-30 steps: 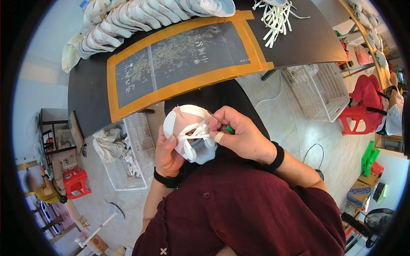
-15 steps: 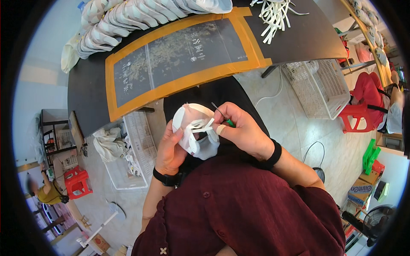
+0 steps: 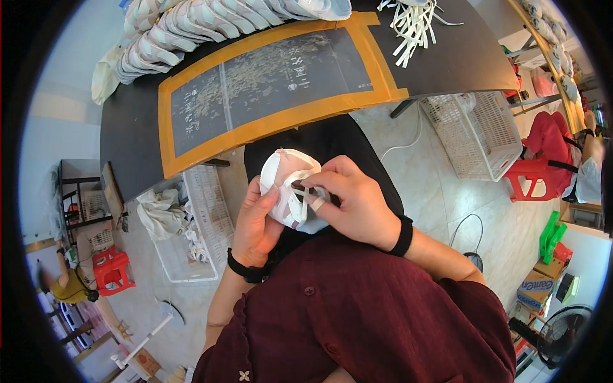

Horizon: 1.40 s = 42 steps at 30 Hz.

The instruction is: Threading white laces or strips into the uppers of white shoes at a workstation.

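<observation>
One white cup-shaped face mask [image 3: 284,185] with pale straps is held in front of the person's chest, just below the near edge of the black table [image 3: 460,60]. The left hand [image 3: 255,223] cups it from underneath, fingers curled around its rim; the right hand [image 3: 354,204] pinches a strap against it with closed fingertips. On the table lie one orange-bordered dark mat [image 3: 274,83], one row of stacked white masks [image 3: 191,25] and one bundle of white strips [image 3: 412,25]. Two white wire baskets [image 3: 476,134] stand under the table.
</observation>
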Motion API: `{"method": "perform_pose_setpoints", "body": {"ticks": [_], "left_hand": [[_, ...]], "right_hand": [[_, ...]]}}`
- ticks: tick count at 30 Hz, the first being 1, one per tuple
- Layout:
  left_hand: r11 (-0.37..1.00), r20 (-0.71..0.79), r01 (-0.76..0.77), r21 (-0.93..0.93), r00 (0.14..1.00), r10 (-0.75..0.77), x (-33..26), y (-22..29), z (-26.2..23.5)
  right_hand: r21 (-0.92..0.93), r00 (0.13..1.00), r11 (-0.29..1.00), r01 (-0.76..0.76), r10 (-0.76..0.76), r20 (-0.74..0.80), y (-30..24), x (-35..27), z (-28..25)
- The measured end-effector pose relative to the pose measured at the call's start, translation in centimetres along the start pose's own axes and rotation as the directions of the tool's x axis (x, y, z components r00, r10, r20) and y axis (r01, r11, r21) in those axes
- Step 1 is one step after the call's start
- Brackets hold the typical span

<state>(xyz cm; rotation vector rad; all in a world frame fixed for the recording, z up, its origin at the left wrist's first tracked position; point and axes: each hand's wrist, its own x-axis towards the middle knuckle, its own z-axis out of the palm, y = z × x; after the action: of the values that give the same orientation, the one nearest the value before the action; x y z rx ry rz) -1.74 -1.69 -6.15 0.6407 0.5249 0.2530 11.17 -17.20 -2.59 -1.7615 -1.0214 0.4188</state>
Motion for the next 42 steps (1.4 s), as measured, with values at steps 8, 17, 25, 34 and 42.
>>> {"method": "perform_pose_setpoints", "body": {"ticks": [8,17,25,34,42], "left_hand": [[0.991,0.016,0.131,-0.032,0.991,-0.131,0.0,0.9,2.5],[0.989,0.034,0.141,-0.044,0.99,-0.14,-0.2,0.4,1.1],[0.975,0.007,0.214,0.059,0.977,-0.215,-0.8,0.9,0.8],[0.975,-0.005,0.122,0.188,0.992,-0.123,-0.9,0.0,0.2],[0.98,-0.006,0.052,0.194,0.999,-0.052,-1.4,-0.4,0.0]], "right_hand": [[-0.439,0.945,0.861,0.258,-0.32,-0.072,0.7,0.8,1.1],[-0.336,0.958,0.914,0.227,-0.272,-0.093,1.2,0.7,2.2],[-0.32,0.961,0.914,0.25,-0.274,-0.032,1.7,0.5,2.6],[-0.336,0.987,0.928,0.16,-0.156,0.039,1.0,0.1,2.5],[-0.224,0.995,0.973,-0.053,0.07,0.07,-0.5,-0.4,1.9]]}}
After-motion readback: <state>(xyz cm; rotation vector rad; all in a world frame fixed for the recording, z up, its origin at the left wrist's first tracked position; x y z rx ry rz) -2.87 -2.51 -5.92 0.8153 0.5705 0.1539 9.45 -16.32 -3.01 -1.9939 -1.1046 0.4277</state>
